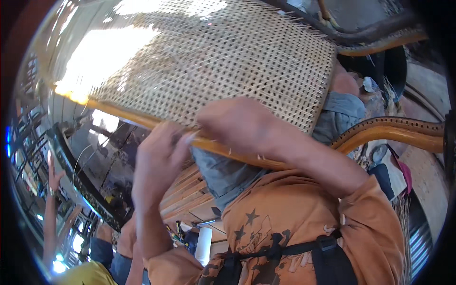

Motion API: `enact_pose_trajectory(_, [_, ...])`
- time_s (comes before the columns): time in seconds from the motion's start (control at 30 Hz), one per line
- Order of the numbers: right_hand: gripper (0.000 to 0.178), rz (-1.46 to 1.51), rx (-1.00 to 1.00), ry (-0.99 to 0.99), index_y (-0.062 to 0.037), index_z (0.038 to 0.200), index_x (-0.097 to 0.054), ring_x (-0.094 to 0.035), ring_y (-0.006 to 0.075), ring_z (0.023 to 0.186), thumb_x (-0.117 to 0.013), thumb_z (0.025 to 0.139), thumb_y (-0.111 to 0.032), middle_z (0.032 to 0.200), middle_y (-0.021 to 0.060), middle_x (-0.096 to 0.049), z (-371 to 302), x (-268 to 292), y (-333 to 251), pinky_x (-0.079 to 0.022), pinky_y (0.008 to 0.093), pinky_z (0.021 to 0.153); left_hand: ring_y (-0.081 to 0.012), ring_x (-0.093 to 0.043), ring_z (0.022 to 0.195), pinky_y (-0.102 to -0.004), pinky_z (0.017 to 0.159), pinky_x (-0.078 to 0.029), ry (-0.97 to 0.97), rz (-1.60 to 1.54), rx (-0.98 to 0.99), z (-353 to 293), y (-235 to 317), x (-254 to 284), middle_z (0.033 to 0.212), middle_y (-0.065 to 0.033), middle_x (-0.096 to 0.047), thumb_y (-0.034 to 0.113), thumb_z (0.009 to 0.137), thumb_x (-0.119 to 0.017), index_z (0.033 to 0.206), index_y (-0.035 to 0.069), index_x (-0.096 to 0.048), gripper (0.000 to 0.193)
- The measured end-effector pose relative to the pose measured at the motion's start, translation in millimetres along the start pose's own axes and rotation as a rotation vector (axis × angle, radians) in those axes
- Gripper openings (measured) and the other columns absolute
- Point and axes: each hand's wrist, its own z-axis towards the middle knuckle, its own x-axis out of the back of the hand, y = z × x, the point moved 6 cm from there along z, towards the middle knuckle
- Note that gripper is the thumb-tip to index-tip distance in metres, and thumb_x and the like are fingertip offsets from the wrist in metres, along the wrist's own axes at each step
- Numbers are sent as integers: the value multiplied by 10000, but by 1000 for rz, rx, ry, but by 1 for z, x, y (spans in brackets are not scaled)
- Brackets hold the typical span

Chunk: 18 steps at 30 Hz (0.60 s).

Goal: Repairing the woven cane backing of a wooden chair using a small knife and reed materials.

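The left hand (159, 149) is bent with its fingers drawn in at the honey-coloured wooden rail (237, 155) on the near edge of the seat frame; motion blur hides how tightly it closes, or on what. The right hand (237, 121) is curled, back upward, over the same edge just beside it, its fingertips out of sight, so I cannot tell its grip. A pale tip between them may be a cane end or a nail. From the rail outward stretches the pale woven cane panel (228, 61), lying above the grey cloth (223, 178) over the person's legs. Open-holed mesh fills most of its visible face, so the main weaving looks largely done. Edge finishing seems unfinished: loose ends bristle near the far right corner, and small stubs stand up along the near rail. Beyond the right edge, a curved brown wooden piece (394, 135) shows a row of dark holes without cane. Glare hides the far left, so progress there is unclear.
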Motion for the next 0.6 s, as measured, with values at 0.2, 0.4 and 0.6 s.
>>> enact_pose_trajectory(0.2, [155, -21, -370, 146, -29, 803, -576, -597, 348, 709, -539, 824, -178, 740, 178, -601, -26, 1, 73, -479, 412, 658, -397, -592, 794, -462, 727, -446, -224, 352, 31, 58, 10, -37, 808, -241, -594, 260, 887, -462, 844, 5, -567, 279])
enact_pose_trajectory(0.4, [203, -11, -468, 227, -21, 766, -600, -602, 389, 736, -528, 831, -199, 754, 215, -614, -30, -4, 70, -485, 452, 686, -339, -654, 809, -440, 731, -496, -405, 665, 4, 79, 14, -47, 813, -183, -661, 189, 865, -486, 863, 36, -668, 238])
enact_pose_trajectory(0.6, [182, -131, -454, 257, -11, 753, -610, -605, 380, 681, -529, 806, -165, 716, 225, -599, -28, -9, 72, -484, 436, 636, -288, -673, 831, -373, 701, -535, -560, 807, -4, 83, 37, -49, 865, -149, -682, 104, 811, -568, 869, 51, -705, 158])
